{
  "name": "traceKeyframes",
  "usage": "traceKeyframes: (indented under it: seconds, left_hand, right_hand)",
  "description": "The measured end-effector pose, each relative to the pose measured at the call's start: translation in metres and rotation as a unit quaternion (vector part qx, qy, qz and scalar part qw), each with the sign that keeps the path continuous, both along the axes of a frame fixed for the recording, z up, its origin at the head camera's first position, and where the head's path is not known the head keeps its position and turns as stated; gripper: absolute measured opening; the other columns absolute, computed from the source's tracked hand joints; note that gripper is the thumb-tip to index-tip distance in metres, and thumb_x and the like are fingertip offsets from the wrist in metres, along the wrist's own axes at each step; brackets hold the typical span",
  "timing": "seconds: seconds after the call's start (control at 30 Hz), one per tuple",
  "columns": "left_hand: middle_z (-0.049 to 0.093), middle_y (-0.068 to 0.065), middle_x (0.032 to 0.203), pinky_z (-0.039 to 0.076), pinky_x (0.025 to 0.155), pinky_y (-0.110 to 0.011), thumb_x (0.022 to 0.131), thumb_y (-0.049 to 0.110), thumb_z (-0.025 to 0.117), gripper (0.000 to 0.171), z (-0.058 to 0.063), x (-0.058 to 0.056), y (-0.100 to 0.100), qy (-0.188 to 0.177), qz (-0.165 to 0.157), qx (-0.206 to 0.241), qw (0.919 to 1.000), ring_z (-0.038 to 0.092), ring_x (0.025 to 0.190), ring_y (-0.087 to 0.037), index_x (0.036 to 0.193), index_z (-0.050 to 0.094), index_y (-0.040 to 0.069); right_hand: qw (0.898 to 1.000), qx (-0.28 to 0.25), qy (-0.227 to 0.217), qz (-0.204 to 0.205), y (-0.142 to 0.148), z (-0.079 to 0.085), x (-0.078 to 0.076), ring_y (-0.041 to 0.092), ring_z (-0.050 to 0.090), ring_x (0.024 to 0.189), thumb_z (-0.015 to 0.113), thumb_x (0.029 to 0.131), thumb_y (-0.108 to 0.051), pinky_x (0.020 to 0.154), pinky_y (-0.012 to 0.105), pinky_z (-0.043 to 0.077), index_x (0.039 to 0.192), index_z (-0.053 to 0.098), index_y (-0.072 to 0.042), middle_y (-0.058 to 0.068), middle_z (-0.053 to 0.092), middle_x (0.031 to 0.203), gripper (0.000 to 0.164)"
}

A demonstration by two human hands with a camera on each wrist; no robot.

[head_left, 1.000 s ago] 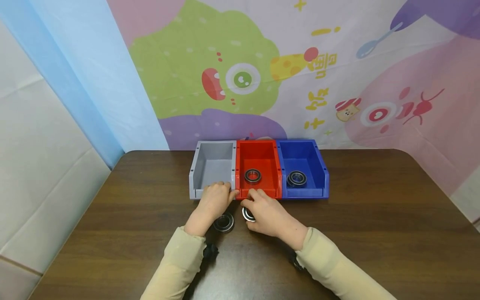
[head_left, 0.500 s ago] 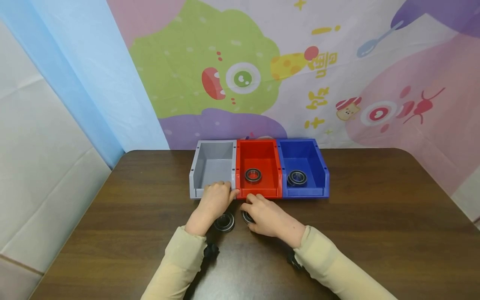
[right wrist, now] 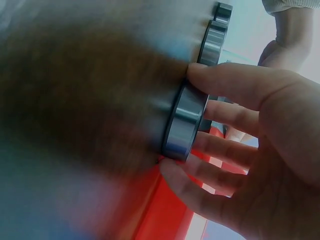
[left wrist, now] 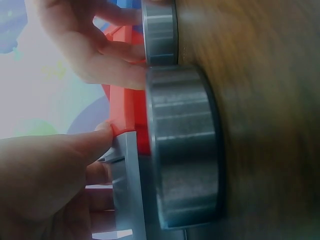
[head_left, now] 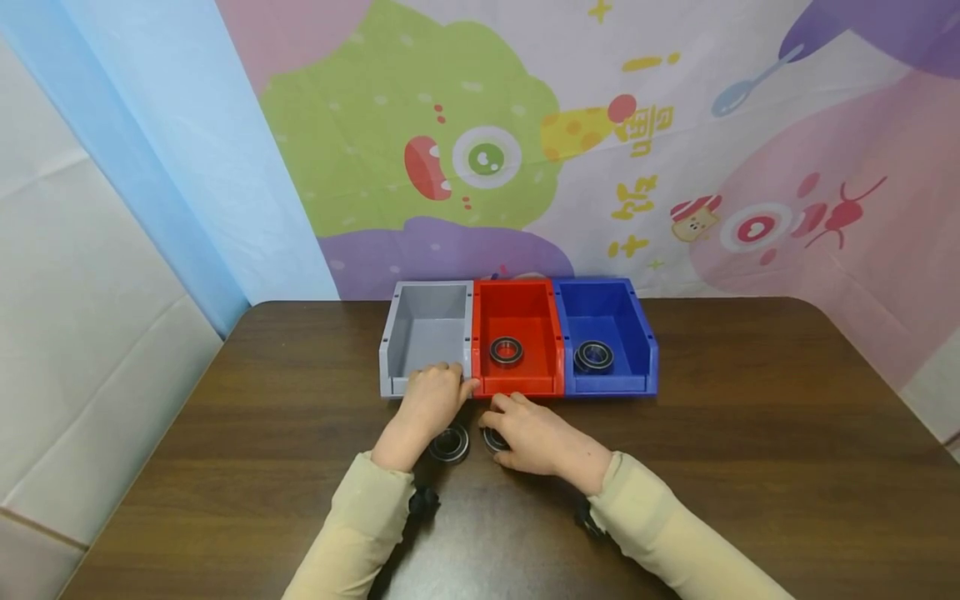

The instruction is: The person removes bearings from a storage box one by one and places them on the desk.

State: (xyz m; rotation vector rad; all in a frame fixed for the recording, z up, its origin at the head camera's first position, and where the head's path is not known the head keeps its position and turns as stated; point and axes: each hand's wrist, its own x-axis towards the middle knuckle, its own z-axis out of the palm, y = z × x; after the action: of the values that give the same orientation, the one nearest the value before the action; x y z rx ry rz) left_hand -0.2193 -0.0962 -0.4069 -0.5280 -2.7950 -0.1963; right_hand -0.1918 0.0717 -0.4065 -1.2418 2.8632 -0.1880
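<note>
My left hand pinches the front corner of the grey bin, its thumb beside the red bin's edge and its fingers over the grey wall. In front of the red bin, my right hand holds a ball bearing by its outer rim. In the right wrist view, the thumb and fingertips span this bearing, which lies low at the table surface. Another bearing lies flat on the table beside my left wrist; its steel side fills the middle of the left wrist view.
One bearing lies inside the red bin. The blue bin at the right holds bearings that look stacked. All three bins stand side by side at the back of the brown table, before a printed cloth.
The bearing in my right hand has gone from tilted to flatter and lower, as that hand shifted slightly toward me. My left hand stays on the grey bin.
</note>
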Motion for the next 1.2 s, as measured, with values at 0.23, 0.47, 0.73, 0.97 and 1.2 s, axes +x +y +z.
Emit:
traceKeyframes:
  seconds: [0.23, 0.47, 0.73, 0.97, 1.2]
  left_hand:
    - [0.06, -0.013, 0.067, 0.047, 0.056, -0.041, 0.089, 0.035, 0.056, 0.036, 0.0, 0.0, 0.0, -0.001, -0.001, 0.0, 1.0, 0.06, 0.063, -0.03, 0.075, 0.059, 0.003]
    - [0.061, -0.013, 0.064, 0.046, 0.053, -0.041, 0.088, 0.034, 0.057, 0.035, -0.001, 0.0, -0.001, 0.016, -0.003, -0.004, 0.9999, 0.06, 0.06, -0.03, 0.072, 0.058, 0.003]
    - [0.061, -0.013, 0.064, 0.046, 0.054, -0.041, 0.089, 0.034, 0.055, 0.036, -0.002, 0.0, -0.001, 0.016, -0.006, -0.012, 0.9998, 0.06, 0.061, -0.031, 0.07, 0.058, 0.004]
    - [0.06, -0.012, 0.062, 0.046, 0.054, -0.04, 0.088, 0.035, 0.056, 0.036, -0.002, -0.001, -0.001, 0.023, -0.008, -0.014, 0.9996, 0.06, 0.06, -0.03, 0.07, 0.058, 0.004]
    - [0.06, -0.012, 0.063, 0.046, 0.054, -0.04, 0.088, 0.035, 0.055, 0.036, -0.003, 0.0, -0.001, 0.032, -0.009, -0.018, 0.9993, 0.061, 0.06, -0.03, 0.07, 0.058, 0.004]
  right_hand:
    - [0.999, -0.018, -0.025, 0.009, 0.003, 0.002, -0.003, 0.019, 0.053, 0.092, 0.07, 0.077, -0.032, 0.083, 0.032, 0.046, 0.113, 0.061, -0.013, 0.004, 0.055, 0.103, 0.042]
    - [0.997, -0.081, -0.008, 0.006, 0.007, 0.011, -0.018, 0.013, 0.058, 0.086, 0.063, 0.084, -0.031, 0.08, 0.03, 0.048, 0.105, 0.066, -0.014, -0.001, 0.061, 0.094, 0.028]
    - [0.988, -0.12, 0.055, -0.086, 0.007, 0.026, -0.046, 0.016, 0.057, 0.078, 0.064, 0.083, -0.019, 0.067, 0.031, 0.051, 0.095, 0.067, -0.015, 0.001, 0.059, 0.089, 0.013]
    - [0.982, -0.109, 0.026, -0.153, 0.003, 0.022, -0.07, 0.024, 0.054, 0.102, 0.061, 0.085, -0.017, 0.086, 0.038, 0.047, 0.11, 0.063, -0.01, 0.009, 0.057, 0.111, 0.026]
    - [0.981, -0.092, 0.005, -0.173, -0.004, 0.016, -0.08, 0.035, 0.043, 0.122, 0.062, 0.083, -0.015, 0.102, 0.046, 0.032, 0.121, 0.056, -0.009, 0.017, 0.038, 0.137, 0.039]
